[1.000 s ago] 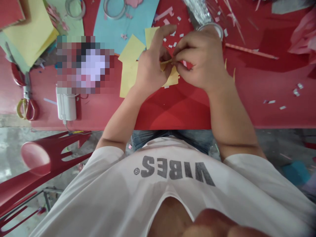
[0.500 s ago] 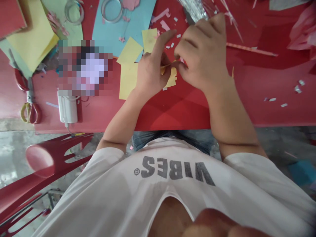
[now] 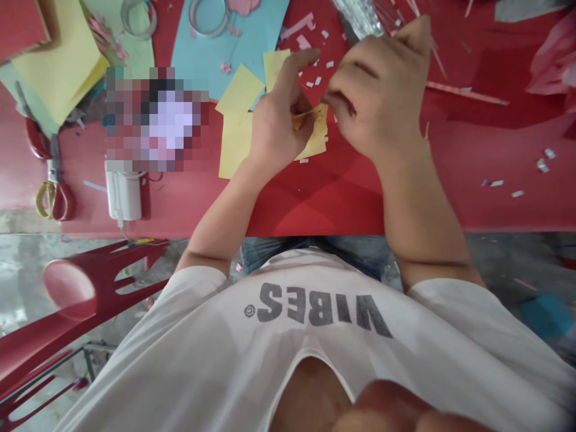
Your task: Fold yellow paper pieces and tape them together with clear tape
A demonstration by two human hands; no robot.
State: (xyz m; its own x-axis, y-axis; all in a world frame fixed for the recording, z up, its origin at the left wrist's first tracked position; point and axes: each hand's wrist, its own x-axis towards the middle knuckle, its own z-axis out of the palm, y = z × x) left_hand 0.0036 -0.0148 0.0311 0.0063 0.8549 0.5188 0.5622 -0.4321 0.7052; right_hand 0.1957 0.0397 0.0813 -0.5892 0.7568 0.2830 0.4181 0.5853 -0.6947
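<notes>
My left hand [image 3: 276, 126] is closed, its thumb and index finger pinching a small piece of yellow paper [image 3: 304, 117]. Just to the right, my right hand [image 3: 378, 96] is closed with thumb and fingertips together, close to the paper's tip. Whether anything small is between those fingertips I cannot make out. Beneath the left thumb shows yellow paper with a notched right edge [image 3: 320, 135]; the hand hides how it joins the pinched piece. Yellow paper squares [image 3: 242, 89] lie left of and behind my left hand, one partly under the wrist.
On the red table [image 3: 315, 207] lie scissors [image 3: 54, 174], a white power bank [image 3: 123, 195], tape rolls [image 3: 207, 17], blue paper [image 3: 184, 57], a striped pink stick [image 3: 468, 93] and scattered paper scraps [image 3: 542, 162]. A red chair [image 3: 108, 276] stands at lower left.
My right hand has shifted slightly up and right, its fingertips drawing a little away from the left thumb. The left hand keeps its pinch on the yellow paper. The view has shifted slightly.
</notes>
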